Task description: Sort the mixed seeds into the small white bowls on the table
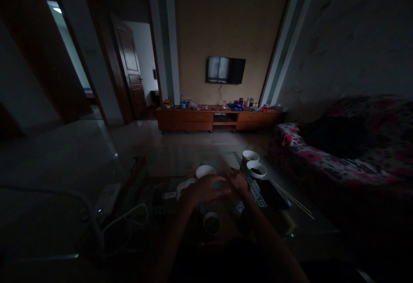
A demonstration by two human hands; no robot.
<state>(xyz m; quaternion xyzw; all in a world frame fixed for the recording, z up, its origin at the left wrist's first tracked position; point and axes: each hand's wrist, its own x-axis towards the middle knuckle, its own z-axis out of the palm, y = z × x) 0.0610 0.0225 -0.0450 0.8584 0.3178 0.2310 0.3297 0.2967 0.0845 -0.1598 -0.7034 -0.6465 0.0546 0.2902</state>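
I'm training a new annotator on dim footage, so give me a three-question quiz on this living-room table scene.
1. True or false: the left hand and right hand are close together above the table.
2. Which dish holds something dark?
A. the bowl at far right
B. the empty bowl beyond the left hand
3. Fill in: thin sticks lie to the ___ of the hands.

Key: 1 true; 2 A; 3 right
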